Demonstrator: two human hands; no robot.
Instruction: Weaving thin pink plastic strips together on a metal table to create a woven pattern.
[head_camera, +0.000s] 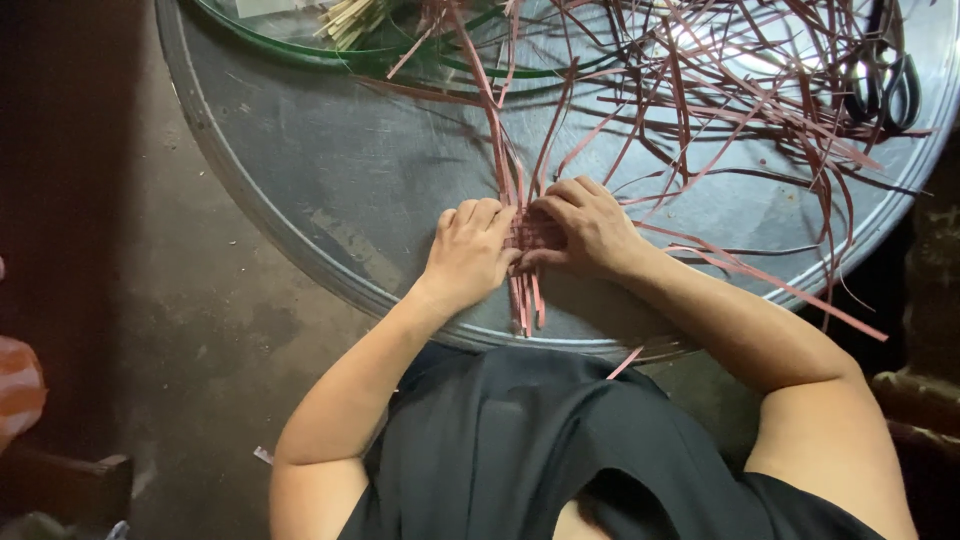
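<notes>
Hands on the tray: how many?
2. The left hand and right hand both press on the small woven patch of pink strips near the round metal tray's front edge. None hidden.

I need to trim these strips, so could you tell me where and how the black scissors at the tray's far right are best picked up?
Hedged: take the scissors by their looped handles, coming from above, since pink strips cross them and the tray rim lies close beside.
</notes>
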